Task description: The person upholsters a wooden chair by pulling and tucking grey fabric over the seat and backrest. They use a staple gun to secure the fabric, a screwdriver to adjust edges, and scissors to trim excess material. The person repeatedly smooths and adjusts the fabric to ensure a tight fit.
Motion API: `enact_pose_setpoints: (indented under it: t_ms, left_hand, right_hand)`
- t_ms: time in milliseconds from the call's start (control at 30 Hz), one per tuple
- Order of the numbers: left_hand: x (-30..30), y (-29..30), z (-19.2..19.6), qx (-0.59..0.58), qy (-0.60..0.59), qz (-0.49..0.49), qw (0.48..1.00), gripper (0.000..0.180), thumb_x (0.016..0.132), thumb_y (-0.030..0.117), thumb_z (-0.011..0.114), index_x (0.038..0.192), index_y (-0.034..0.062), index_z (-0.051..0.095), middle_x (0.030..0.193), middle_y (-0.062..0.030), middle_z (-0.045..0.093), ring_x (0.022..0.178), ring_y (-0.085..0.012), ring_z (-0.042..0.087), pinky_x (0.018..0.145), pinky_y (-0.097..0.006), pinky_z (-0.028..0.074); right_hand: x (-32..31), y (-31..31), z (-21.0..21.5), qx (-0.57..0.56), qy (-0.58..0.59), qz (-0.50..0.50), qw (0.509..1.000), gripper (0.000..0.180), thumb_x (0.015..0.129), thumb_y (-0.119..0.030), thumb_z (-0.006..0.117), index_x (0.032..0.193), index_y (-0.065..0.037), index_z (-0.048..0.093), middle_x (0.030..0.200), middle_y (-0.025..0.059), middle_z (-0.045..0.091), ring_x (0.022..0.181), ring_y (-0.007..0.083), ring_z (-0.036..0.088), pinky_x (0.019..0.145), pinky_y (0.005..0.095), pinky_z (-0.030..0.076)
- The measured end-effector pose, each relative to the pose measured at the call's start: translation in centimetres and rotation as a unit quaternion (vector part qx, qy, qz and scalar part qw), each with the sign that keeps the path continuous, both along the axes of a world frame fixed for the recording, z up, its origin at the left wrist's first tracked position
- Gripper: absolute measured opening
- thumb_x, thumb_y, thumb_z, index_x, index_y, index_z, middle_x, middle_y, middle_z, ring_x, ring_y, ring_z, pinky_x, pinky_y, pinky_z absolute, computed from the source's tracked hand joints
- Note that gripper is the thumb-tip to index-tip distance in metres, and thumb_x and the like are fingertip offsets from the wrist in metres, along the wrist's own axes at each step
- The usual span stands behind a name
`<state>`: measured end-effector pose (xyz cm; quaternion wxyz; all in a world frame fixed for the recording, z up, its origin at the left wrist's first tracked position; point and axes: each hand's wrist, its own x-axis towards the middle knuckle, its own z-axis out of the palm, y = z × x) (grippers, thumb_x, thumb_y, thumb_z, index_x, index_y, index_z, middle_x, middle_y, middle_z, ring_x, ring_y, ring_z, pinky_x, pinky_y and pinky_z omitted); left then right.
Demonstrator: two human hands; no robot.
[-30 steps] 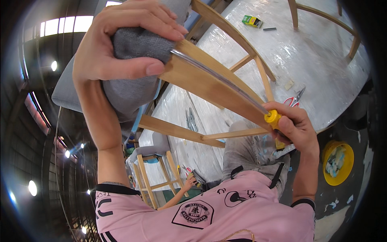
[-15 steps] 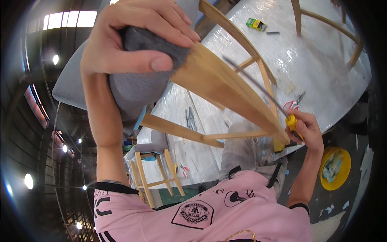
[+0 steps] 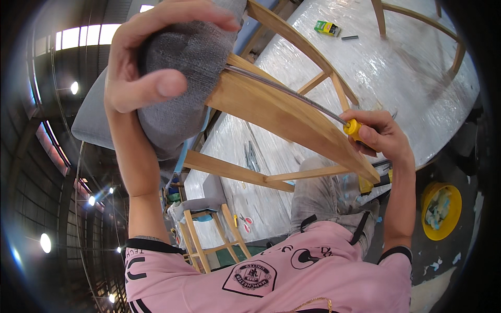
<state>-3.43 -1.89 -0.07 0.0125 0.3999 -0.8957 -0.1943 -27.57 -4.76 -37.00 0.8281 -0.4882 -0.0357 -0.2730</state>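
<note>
An upturned chair with grey fabric padding and pale wooden legs fills the middle of the view. My left hand cups the padded corner beside the nearest leg, with its thumb and fingers spread apart and the fingertips slightly blurred. In my right hand is the yellow handle of a long screwdriver. The screwdriver's metal shaft lies along the leg, and its tip meets the seam where fabric and wood join. Whether the tip goes under the fabric I cannot tell.
Plastic wrap covers the worktable. On it are a green-yellow box, a dark strip and red-handled scissors. A second chair stands at lower left. A yellow-black tool shows behind the leg. A yellow bucket holds scraps.
My right hand has moved up and left, bringing the screwdriver tip onto the seam by the leg. The fingers and thumb of my left hand have loosened and spread from the fabric.
</note>
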Motion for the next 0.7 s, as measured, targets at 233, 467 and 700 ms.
enact_pose_setpoints:
  t_ms: [233,467,700]
  left_hand:
    - [-1.1,-0.9,0.8,0.006,-0.175,-0.078,0.982,0.047,0.078,0.035,0.072,0.104,-0.0038,0.077,0.108,-0.0232,0.075,0.113,-0.0404,0.068,0.108,-0.051,0.044]
    - [-0.4,-1.6,0.9,0.019,-0.178,-0.104,0.978,0.042,0.076,0.029,0.072,0.103,-0.0019,0.079,0.102,-0.0199,0.077,0.108,-0.0372,0.070,0.106,-0.050,0.044]
    - [-1.2,-2.6,1.3,0.083,-0.178,-0.154,0.968,0.043,0.073,0.027,0.074,0.103,-0.0021,0.079,0.104,-0.0202,0.078,0.109,-0.0366,0.070,0.105,-0.048,0.044]
  right_hand:
    - [1.1,1.0,0.0,-0.020,-0.055,-0.006,0.998,0.048,0.099,-0.037,0.071,0.132,-0.002,0.069,0.073,0.0020,0.065,0.052,0.0048,0.058,0.045,0.0192,0.042]
    - [0.3,3.0,2.1,0.067,-0.017,0.028,0.997,0.045,0.101,-0.030,0.069,0.135,-0.001,0.066,0.071,0.0007,0.062,0.056,0.0040,0.056,0.047,0.0197,0.039]
    - [0.0,3.1,-0.3,-0.006,-0.045,-0.027,0.999,0.045,0.101,-0.030,0.069,0.136,-0.001,0.066,0.070,0.0001,0.060,0.051,0.0030,0.050,0.045,0.0216,0.036]
